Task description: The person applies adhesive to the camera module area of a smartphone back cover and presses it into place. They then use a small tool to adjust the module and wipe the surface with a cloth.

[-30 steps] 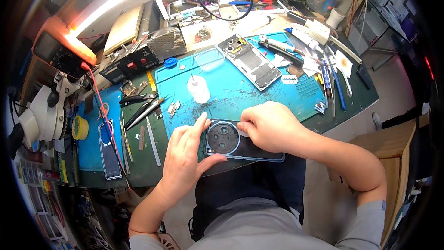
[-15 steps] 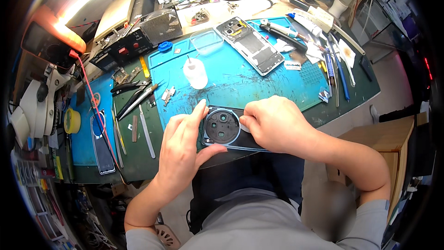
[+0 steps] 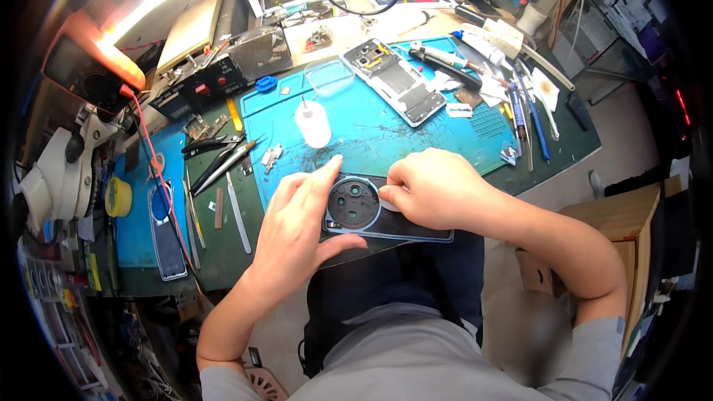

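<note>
The phone back cover lies just nearer to us than the white bottle and a little to its right. We judge it light, thin and fairly stiff, likely smooth enough to skid if pushed at one end. Around the black camera disc the panel is cut with small openings, so we take that end as the likeliest to crack or scuff. Its pale blue rim looks the best hold: we would span the long edges and keep pressure off the disc.

Our left hand is spread wide, thumb and fingers bracketing the disc end; how firmly it touches, we cannot tell. Our right hand is closed in a pinch on a thin pale piece beside the disc.

Beneath the bottle spreads the blue mat. Beyond the bottle and to its right rests an opened phone body, with a razor blade farther right. Left of the bottle and nearer us, a second phone back cover lies on the bench.
</note>
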Demonstrator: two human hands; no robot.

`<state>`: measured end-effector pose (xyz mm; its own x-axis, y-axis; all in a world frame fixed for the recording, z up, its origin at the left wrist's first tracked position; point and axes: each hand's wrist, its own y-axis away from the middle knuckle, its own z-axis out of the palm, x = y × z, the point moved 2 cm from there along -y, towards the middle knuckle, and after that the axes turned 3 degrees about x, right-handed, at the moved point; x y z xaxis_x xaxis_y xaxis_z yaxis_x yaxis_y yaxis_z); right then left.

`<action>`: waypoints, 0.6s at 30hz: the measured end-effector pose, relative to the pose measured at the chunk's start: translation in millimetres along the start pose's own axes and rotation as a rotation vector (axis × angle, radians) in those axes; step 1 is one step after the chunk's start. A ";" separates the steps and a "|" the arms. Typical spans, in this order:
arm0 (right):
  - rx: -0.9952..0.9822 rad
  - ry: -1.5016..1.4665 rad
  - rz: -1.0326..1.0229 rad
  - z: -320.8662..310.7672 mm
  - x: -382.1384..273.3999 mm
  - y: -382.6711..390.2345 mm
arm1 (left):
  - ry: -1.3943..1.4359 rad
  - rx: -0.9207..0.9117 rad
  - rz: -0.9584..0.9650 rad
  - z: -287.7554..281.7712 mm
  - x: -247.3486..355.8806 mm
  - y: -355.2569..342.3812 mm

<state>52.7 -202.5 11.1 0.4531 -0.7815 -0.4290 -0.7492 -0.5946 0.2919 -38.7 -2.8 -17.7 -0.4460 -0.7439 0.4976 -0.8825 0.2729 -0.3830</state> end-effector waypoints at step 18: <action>0.087 0.196 -0.006 -11.9 14.5 -3.9 | -0.337 0.201 -0.095 33.3 27.9 -2.6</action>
<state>67.9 -213.8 14.0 0.5366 -0.8050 -0.2532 -0.7813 -0.5873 0.2112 -43.8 -44.6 -28.8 -0.2605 -0.9277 0.2675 -0.8555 0.0934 -0.5092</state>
